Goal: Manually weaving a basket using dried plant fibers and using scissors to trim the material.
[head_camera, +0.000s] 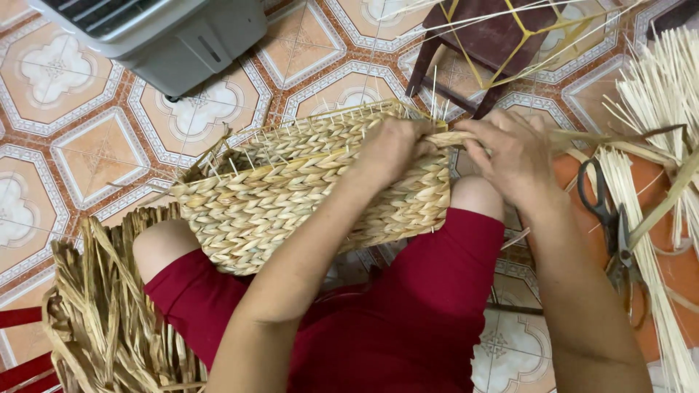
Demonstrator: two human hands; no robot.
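Note:
A woven straw basket rests across my knees, its braided side facing up and thin upright stakes poking out along its far rim. My left hand grips the basket's top right corner, fingers curled over the rim. My right hand sits just to the right of it, pinching a flat dried straw strand that runs into the weave at that corner. I wear red shorts.
A heap of dried straw strands lies at the lower left. Black scissors lie on an orange mat at the right, beside bundles of pale thin sticks. A dark wooden stool and a grey appliance stand on the patterned tile floor.

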